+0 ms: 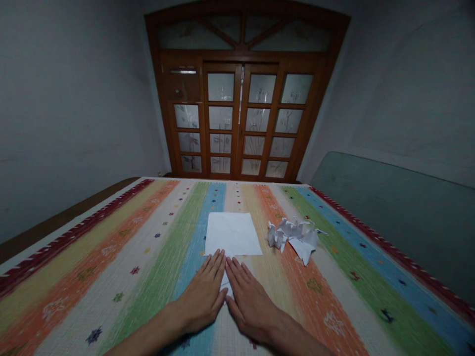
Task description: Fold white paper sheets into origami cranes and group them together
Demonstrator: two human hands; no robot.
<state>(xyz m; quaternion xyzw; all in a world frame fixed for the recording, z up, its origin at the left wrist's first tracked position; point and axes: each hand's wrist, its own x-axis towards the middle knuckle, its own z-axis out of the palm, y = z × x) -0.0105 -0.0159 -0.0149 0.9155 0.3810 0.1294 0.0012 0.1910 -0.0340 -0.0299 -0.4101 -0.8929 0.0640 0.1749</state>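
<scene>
At the lower centre of the frame, the left hand (205,292) lies palm down, fingers stretched out and close together, flat rather than gripping. Its fingertips reach the lower edge of a white square sheet (233,232), which lies flat at the centre of the frame. In the narrow gap between the hands shows a small white piece of paper (225,283) with a line across it; how far it runs under the palms I cannot tell. Just beside it, the right hand (249,298) mirrors the left, also flat with straight fingers, angled inward so that the fingertips of the two nearly meet.

The step in hand looks like pressing or smoothing this paper against the striped tablecloth (156,282). The next move, I judge, calls for even pressure along any crease, then a light lift of the fingers so that neither paper drags.

Right of centre, apart from the sheet, sits a cluster of folded paper shapes (305,247), pointed and crumpled-looking, touched by neither hand.
</scene>
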